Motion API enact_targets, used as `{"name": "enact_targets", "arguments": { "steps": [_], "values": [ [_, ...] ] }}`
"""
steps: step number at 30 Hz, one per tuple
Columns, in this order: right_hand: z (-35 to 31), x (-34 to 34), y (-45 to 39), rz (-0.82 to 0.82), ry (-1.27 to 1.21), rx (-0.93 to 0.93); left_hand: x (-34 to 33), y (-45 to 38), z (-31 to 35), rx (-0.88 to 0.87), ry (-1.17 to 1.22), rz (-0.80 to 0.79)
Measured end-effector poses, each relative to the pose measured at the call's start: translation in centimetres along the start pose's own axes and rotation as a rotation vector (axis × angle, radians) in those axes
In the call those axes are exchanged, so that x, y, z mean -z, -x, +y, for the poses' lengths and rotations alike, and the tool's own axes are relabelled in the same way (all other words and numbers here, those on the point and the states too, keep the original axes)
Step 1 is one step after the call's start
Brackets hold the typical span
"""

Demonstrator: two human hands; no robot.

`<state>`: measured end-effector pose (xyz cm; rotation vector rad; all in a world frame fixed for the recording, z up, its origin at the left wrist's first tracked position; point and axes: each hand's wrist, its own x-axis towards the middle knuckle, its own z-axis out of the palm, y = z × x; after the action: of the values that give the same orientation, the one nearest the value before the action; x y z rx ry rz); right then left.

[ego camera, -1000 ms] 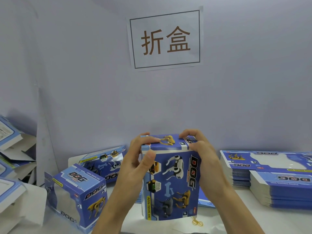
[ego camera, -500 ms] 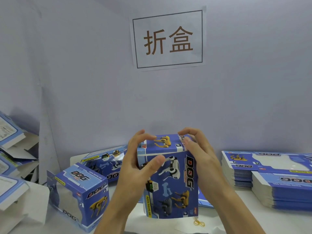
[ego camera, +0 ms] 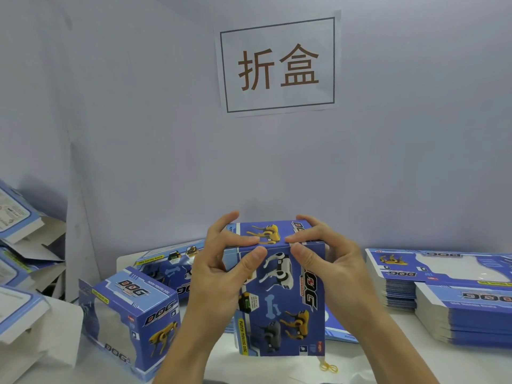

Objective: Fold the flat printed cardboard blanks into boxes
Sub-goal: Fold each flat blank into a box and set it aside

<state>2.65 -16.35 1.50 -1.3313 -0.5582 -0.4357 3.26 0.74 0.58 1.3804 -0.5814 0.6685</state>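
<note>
I hold a blue printed box (ego camera: 279,300) upright above the white table (ego camera: 415,364); toy dogs and the word DOG are printed on it. My left hand (ego camera: 221,275) grips its upper left corner, thumb on the front panel and fingers on the top flap. My right hand (ego camera: 329,261) grips the upper right corner the same way. Both forefingers press the top flap down near its front edge. To the right lie stacks of flat blue printed blanks (ego camera: 454,295).
A folded box (ego camera: 130,320) stands at the left front, another folded box (ego camera: 171,264) lies behind it. More boxes and white cardboard (ego camera: 19,273) pile at the far left. A yellow rubber band (ego camera: 329,367) lies under the held box. A paper sign (ego camera: 278,65) hangs on the wall.
The held box has turned a little and its top flap now lies flat. Both thumbs have come onto the front panel, and the forefingers have met on the flap.
</note>
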Motion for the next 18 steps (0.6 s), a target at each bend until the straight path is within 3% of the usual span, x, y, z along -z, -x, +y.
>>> {"name": "enact_targets", "arguments": {
  "steps": [18],
  "values": [
    [0.58,0.24,-0.19,0.109,0.053,0.006,-0.4,-0.25,0.21,-0.057,-0.208,0.011]
  ]
}}
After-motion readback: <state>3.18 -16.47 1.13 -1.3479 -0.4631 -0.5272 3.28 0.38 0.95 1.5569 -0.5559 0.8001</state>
